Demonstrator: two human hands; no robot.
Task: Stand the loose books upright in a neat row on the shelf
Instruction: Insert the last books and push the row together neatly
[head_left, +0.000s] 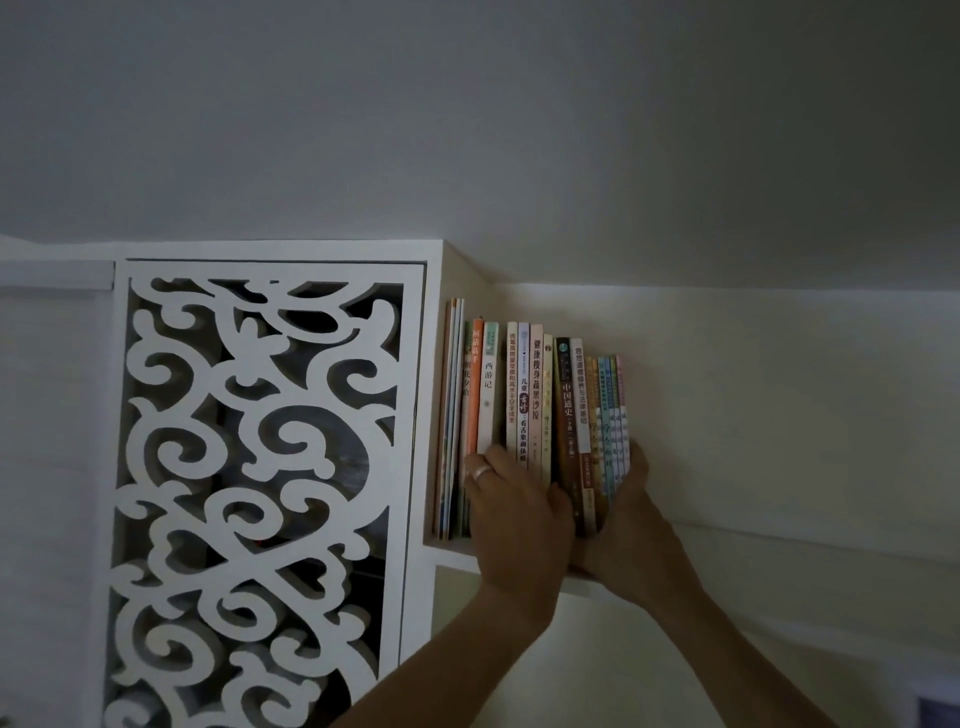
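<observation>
Near done, I judge: the books (535, 410) stand upright on the shelf (452, 551) mid-frame, left hand (511, 512) spread flat on the spines, right hand (631, 525) pressing the row's end.

Both hands press an upright row of books (540, 410) on the shelf (457, 548): left hand (519, 514) on the spines, right hand (631, 535) against the row's right end.

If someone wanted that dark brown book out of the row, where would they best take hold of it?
Probably by the spine, from the front. The dark brown book stands upright, wedged between neighbours in the row of books, so only its spine and top edge show. Tip it out by the top edge, then pinch both covers. The left hand and right hand now bracket the row.
</observation>
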